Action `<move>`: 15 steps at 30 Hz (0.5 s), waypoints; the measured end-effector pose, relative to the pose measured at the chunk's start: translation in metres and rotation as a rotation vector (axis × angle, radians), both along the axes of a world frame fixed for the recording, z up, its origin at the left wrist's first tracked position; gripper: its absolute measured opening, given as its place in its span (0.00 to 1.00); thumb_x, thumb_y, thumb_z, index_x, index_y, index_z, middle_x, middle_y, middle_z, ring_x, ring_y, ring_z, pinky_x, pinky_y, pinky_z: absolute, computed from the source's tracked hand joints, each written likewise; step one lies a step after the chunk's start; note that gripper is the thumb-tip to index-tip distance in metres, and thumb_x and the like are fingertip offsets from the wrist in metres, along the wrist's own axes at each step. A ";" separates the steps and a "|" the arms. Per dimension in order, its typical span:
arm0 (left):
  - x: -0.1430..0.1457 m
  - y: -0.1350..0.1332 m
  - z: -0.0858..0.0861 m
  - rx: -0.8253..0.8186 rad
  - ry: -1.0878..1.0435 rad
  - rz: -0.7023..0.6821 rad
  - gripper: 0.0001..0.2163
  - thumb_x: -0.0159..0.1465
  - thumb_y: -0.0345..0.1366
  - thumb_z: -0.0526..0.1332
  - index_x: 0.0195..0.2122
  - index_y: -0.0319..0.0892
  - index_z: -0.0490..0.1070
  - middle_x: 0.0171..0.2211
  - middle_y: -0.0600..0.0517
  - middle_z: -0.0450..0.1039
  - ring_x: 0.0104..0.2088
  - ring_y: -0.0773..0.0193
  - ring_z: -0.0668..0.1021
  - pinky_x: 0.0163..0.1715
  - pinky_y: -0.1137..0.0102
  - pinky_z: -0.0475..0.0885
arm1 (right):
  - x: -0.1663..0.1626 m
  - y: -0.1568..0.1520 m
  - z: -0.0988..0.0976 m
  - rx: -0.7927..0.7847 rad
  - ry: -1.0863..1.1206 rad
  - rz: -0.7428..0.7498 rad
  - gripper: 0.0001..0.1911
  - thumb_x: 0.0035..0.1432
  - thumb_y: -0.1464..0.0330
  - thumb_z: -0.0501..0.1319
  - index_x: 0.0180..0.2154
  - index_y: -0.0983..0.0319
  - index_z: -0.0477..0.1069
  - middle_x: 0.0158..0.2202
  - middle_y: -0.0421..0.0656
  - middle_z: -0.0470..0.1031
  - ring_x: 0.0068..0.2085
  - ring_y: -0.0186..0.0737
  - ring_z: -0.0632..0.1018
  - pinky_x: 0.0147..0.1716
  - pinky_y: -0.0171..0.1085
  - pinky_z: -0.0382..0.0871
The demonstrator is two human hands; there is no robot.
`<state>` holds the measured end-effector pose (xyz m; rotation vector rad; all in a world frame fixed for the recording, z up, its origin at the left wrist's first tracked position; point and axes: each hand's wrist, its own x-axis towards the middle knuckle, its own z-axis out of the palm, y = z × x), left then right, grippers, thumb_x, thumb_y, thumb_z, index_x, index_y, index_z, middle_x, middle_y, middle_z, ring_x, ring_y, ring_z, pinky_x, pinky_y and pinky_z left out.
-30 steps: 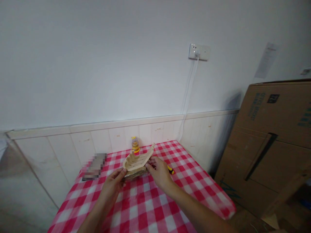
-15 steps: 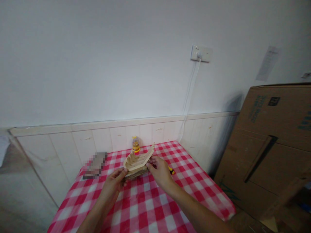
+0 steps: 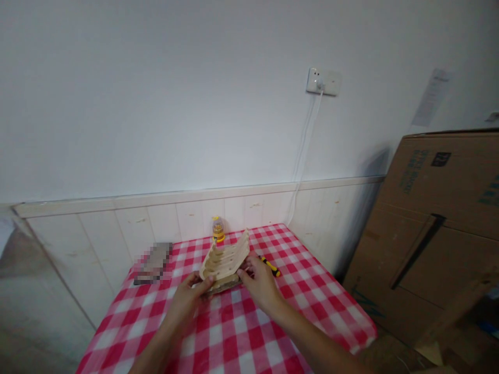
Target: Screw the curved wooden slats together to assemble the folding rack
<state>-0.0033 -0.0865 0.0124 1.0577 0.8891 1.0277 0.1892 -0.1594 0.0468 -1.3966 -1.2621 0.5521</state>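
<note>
A tan moulded egg carton with ridged, hollowed insides is held open over the table, its far and right sides raised. My left hand pinches the near left corner, thumb on top and fingers partly hidden beneath. At the right edge my right hand grips the carton between thumb and fingers. Under its near edge is a darker layer whose kind I cannot make out. Just beyond my right hand lies a yellow and black handled tool, partly covered by the hand.
The table has a red and white checked cloth. A small clear container with yellow parts stands at the back by the wall. A blurred flat object lies at the left. A large cardboard box stands right of the table.
The carton has tilted so more of its inside faces me. My left thumb has moved right along its near edge. More of the yellow and black tool shows.
</note>
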 end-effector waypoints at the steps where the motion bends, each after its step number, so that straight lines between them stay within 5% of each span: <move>1: 0.002 -0.002 -0.002 0.005 0.020 0.005 0.29 0.40 0.56 0.81 0.32 0.41 0.74 0.31 0.49 0.79 0.30 0.58 0.81 0.29 0.68 0.74 | 0.000 -0.003 -0.005 -0.006 0.004 0.011 0.12 0.56 0.77 0.63 0.41 0.61 0.79 0.39 0.46 0.86 0.41 0.47 0.86 0.42 0.42 0.81; 6: 0.009 -0.008 -0.007 0.056 0.100 0.049 0.28 0.42 0.57 0.79 0.32 0.42 0.74 0.30 0.48 0.80 0.31 0.56 0.81 0.30 0.68 0.73 | 0.004 -0.020 -0.033 -0.062 0.049 0.093 0.19 0.54 0.80 0.61 0.45 0.61 0.79 0.43 0.46 0.86 0.43 0.48 0.86 0.45 0.46 0.81; 10: 0.010 -0.007 -0.010 0.065 0.130 0.057 0.26 0.44 0.55 0.78 0.33 0.44 0.70 0.31 0.47 0.80 0.31 0.55 0.82 0.29 0.68 0.74 | 0.018 -0.033 -0.039 -0.109 -0.156 0.098 0.22 0.54 0.81 0.59 0.46 0.59 0.81 0.43 0.46 0.86 0.43 0.48 0.86 0.46 0.46 0.80; 15: 0.011 -0.006 -0.012 0.054 0.161 0.069 0.26 0.47 0.49 0.77 0.40 0.45 0.69 0.35 0.46 0.81 0.31 0.54 0.83 0.28 0.66 0.76 | 0.061 -0.041 -0.016 -0.232 -0.660 -0.198 0.21 0.62 0.78 0.59 0.54 0.61 0.79 0.52 0.52 0.83 0.54 0.52 0.81 0.56 0.47 0.73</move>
